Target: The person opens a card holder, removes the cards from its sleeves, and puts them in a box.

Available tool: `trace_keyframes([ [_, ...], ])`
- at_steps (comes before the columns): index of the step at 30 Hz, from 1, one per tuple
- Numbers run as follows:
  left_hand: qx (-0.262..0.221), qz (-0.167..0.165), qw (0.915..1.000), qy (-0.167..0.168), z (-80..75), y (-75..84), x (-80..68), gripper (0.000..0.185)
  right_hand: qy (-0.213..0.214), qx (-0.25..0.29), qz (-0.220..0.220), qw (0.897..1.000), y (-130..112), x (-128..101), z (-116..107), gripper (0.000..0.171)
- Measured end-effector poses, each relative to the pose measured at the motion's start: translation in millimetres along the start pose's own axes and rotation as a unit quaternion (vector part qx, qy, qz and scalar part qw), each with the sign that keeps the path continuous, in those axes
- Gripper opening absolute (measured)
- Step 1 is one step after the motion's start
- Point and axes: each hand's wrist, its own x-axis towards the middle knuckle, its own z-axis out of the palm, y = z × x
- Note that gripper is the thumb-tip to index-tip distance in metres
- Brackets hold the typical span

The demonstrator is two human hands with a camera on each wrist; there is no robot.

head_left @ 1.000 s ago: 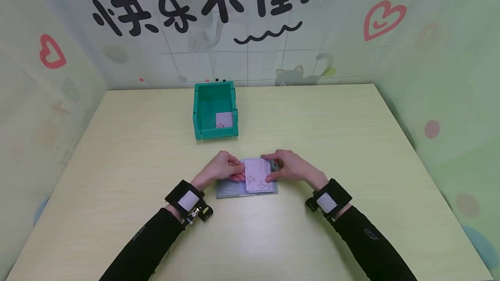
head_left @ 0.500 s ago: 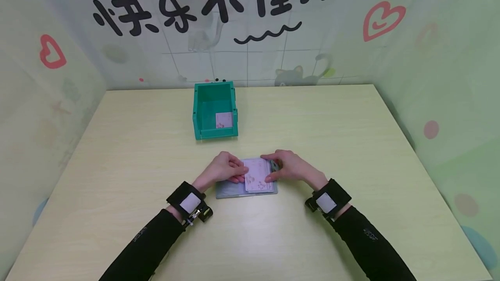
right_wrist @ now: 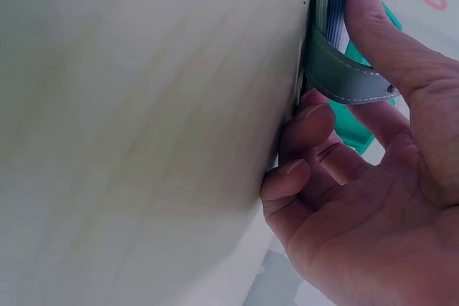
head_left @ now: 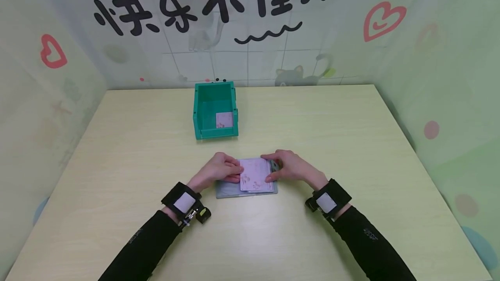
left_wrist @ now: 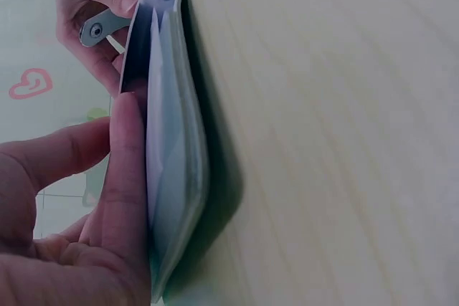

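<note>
A blue-grey card holder [head_left: 229,189] lies opened out flat on the table. On its right half sits a pink-purple card [head_left: 255,176] with a small print. My left hand [head_left: 222,169] pinches the card's left edge between thumb and fingers; in the left wrist view that edge stands up off the cover beneath. My right hand [head_left: 291,167] grips the holder's right side, its thumb on the card and leaf edges. The right wrist view has a stitched grey-green strap [right_wrist: 346,77] at a stack of thin leaves [right_wrist: 337,5]. The strap's metal snap [left_wrist: 96,30] shows in the left wrist view.
Behind the hands stands a green bin [head_left: 215,133], with a similar pink card [head_left: 224,120] inside. The pale wood table [head_left: 129,151] is bounded by printed wall sheets at the back and both sides. Each wrist wears a black strapped camera.
My left hand first shifts slightly right, then back left with the card, whose left edge now reaches further left over the holder. The right hand stays put.
</note>
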Motion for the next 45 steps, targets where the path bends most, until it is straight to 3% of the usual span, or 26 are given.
trace_keyframes([
  [7, 0.019, 0.001, 0.9992, 0.036, 6.8, 0.0, -0.9, 0.028, -0.003, 0.003, -0.003, 1.000, -1, 0, -1, 0.072],
  [13, 0.016, -0.004, 0.9990, 0.041, 6.2, -1.4, -2.6, 0.023, -0.003, 0.003, -0.006, 1.000, -1, 0, -2, 0.072],
  [20, 0.022, -0.010, 0.9995, 0.020, -2.6, -0.8, -8.5, 0.037, -0.003, 0.004, -0.005, 1.000, -1, 0, -1, 0.072],
  [27, 0.043, -0.011, 0.9988, 0.022, -20.1, 4.2, -12.7, 0.048, -0.002, 0.002, -0.005, 1.000, -1, -1, -2, 0.073],
  [35, 0.045, 0.030, 0.9962, 0.068, -37.9, 6.1, -9.9, 0.051, -0.001, 0.007, -0.002, 1.000, 0, -1, -1, 0.073],
  [45, -0.007, 0.096, 0.9901, 0.102, -48.9, 14.5, 2.6, 0.058, -0.001, 0.012, 0.000, 1.000, 0, -2, -1, 0.073],
])
